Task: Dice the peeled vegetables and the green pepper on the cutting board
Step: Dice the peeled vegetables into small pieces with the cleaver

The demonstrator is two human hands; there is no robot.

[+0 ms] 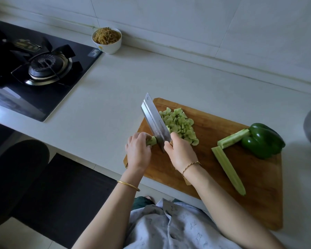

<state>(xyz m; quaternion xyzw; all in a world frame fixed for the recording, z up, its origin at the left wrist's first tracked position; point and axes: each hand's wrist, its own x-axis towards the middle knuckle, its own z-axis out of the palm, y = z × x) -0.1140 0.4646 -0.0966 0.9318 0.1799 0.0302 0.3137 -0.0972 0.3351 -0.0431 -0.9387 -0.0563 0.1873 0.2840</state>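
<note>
Left hand point(138, 150) clamps a vegetable stub point(152, 141) at the cutting board's point(258, 194) left edge. Right hand point(181, 151) grips the knife point(154, 119), blade against the stub. Diced pieces point(180, 124) lie mid-board; peeled strips point(228, 169) and green pepper point(262, 140) lie toward its right.

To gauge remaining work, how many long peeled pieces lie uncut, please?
2: one piece touching the green pepper, another nearer the board's front; left hand holds a stub.

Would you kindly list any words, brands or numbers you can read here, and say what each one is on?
No text is legible.
cleaver: a small engraved mark along the blade, too small to read.
stove label: a pale sticker at the corner beside the bowl, blurred.
The bowl's side has a yellow motif, not lettering.
</note>
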